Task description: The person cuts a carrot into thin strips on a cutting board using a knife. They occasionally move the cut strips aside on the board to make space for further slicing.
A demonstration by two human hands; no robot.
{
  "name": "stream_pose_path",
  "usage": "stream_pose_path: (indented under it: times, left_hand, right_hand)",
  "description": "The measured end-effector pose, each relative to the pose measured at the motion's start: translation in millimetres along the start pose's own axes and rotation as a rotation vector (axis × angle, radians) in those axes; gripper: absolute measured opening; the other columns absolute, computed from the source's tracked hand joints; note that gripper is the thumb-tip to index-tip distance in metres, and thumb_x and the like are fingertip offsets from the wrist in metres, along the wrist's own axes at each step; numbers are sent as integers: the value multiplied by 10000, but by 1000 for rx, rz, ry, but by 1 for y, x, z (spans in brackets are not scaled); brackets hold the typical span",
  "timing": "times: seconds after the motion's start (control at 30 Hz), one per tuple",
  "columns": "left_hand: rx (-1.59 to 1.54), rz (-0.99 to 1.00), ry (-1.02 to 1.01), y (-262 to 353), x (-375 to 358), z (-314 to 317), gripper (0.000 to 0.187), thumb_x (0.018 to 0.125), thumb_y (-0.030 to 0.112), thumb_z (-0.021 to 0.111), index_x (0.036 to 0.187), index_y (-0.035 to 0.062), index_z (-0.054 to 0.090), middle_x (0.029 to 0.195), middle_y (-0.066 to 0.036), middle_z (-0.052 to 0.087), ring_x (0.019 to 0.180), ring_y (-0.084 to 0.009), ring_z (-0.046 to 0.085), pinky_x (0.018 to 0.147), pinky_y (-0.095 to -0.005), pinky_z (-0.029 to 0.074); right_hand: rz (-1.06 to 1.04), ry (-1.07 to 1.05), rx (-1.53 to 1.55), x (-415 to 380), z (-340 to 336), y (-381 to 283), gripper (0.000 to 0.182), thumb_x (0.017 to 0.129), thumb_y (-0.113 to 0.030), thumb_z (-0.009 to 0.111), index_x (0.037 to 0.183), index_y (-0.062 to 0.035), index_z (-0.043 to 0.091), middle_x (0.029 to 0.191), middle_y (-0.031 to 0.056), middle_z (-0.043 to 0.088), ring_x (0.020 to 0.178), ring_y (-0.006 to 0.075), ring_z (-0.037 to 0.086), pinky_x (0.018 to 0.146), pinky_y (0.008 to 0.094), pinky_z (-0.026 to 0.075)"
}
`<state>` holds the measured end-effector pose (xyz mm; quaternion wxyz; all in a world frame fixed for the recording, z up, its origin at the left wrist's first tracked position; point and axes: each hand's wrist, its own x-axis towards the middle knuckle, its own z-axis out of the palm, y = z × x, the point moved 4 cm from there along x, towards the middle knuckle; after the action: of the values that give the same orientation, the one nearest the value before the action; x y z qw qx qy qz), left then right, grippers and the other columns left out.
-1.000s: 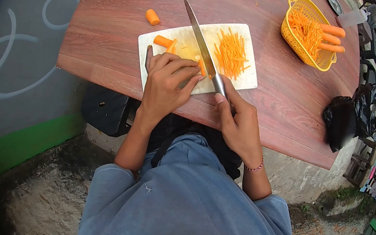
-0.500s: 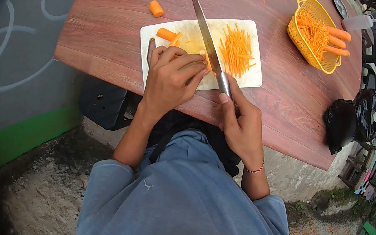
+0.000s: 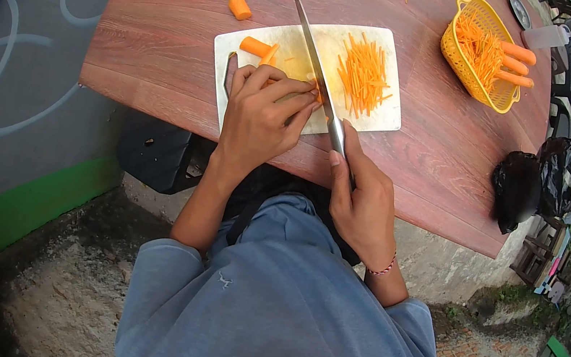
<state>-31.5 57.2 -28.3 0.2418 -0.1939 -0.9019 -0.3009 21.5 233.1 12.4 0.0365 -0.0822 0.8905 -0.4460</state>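
Observation:
My right hand (image 3: 364, 197) is closed round the handle of a long kitchen knife (image 3: 315, 58), whose blade slants up and left across a white cutting board (image 3: 391, 113). My left hand (image 3: 265, 113) has its fingers bent over and pressed on carrot slices (image 3: 318, 94) close to the blade, hiding most of them. To the right of the knife lies a pile of carrot strips (image 3: 363, 76). Behind the left fingers rest a carrot chunk (image 3: 254, 46) and a slice leaning by it. One more carrot piece (image 3: 239, 7) sits on the table beyond the board.
A yellow plastic basket (image 3: 455, 60) at the right of the wooden table (image 3: 166, 37) holds carrot shreds and several whole carrots (image 3: 516, 66). Behind it are a plastic bottle (image 3: 545, 36) and a metal plate (image 3: 519, 10). Black plastic bags (image 3: 516, 189) hang at the right edge.
The knife and right hand have shifted very slightly over the carrot slices. The left hand stays pressed in nearly the same place.

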Motion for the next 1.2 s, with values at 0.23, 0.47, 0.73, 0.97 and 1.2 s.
stream_pose_path:
  times: [0.23,0.47,0.73,0.97,1.2]
  left_hand:
    - [2,5,-20,1,2,-2,169,813,98,858,982,86,853,1070,25,809,971,-212,670,977,-390,469]
    - [-37,7,30,-1,-3,2,170,838,145,858,993,74,849,1070,6,816,971,-206,682,922,-420,461]
    - [-44,-7,34,0,-2,0,150,831,133,860,968,73,843,1061,9,808,979,-209,678,935,-418,471]
    - [-48,-8,37,-1,-2,0,137,825,133,853,948,75,842,1042,11,804,976,-211,678,932,-417,472]
    - [-50,-2,42,-2,-2,0,138,819,132,852,945,74,843,1035,7,803,974,-212,679,931,-416,472]
  right_hand:
    - [-37,13,-117,19,10,-2,431,1067,-126,620,1463,37,578,919,302,698,823,478,715,710,523,555]
    - [155,-82,119,34,1,19,412,1087,-156,605,1466,5,590,831,318,678,790,467,728,700,470,549]
    - [240,-62,174,27,-4,22,413,1082,-143,622,1461,19,608,858,290,695,787,396,756,731,427,557]
    - [131,-64,125,16,-1,12,417,1077,-125,626,1460,37,603,912,320,684,835,442,741,763,431,564]
    - [89,-23,-5,5,0,-2,428,1058,-99,640,1461,39,603,911,308,685,833,471,721,745,461,560]
